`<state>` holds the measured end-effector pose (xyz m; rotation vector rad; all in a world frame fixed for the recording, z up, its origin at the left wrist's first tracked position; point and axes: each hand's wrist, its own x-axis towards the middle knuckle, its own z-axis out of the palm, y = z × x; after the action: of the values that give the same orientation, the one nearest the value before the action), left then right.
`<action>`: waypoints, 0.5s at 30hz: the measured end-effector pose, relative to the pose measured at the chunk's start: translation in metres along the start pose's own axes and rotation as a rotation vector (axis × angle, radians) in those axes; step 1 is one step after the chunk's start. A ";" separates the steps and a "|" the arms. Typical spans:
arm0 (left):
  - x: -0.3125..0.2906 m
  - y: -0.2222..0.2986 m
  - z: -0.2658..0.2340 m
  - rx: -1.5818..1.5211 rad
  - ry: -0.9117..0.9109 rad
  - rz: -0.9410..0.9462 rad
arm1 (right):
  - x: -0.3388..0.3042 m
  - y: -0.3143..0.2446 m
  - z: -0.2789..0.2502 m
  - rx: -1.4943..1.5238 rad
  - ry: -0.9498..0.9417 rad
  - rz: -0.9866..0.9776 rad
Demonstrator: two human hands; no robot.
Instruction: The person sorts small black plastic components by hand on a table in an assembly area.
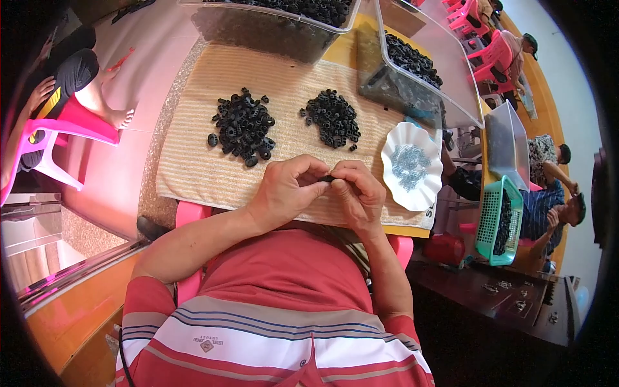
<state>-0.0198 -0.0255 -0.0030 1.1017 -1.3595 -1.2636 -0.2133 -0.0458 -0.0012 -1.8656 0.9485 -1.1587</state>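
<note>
Close together over the near edge of the towel, my left hand (pixel 290 190) and my right hand (pixel 356 197) pinch a small black plastic part (pixel 327 178) between thumbs and forefingers. Fingers cover most of it. Beyond my left hand lies a pile of black ring-shaped parts (pixel 243 126). A second pile of smaller black parts (pixel 332 118) sits beyond my right hand. To the right of that hand stands a white scalloped dish (pixel 395 142) with many thin, shiny metal pieces (pixel 410 166) in it.
A striped beige towel (pixel 193 129) covers the table. Along its far side stand two clear plastic bins (pixel 258 32) (pixel 412 80) of black parts. A green basket (pixel 488 222) is farther right. Other people sit nearby, one on a pink chair (pixel 90 119) at left.
</note>
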 end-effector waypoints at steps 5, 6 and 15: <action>0.000 -0.001 0.000 -0.010 0.001 -0.002 | -0.001 0.002 -0.004 0.102 -0.054 0.082; -0.001 0.000 0.000 -0.009 0.006 0.004 | -0.002 0.003 -0.005 0.179 -0.081 0.147; -0.003 0.003 -0.001 0.114 0.041 0.129 | 0.001 0.001 -0.009 0.442 -0.096 0.391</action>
<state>-0.0186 -0.0222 -0.0006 1.0933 -1.4619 -1.0763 -0.2216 -0.0493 0.0016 -1.3020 0.8696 -0.9371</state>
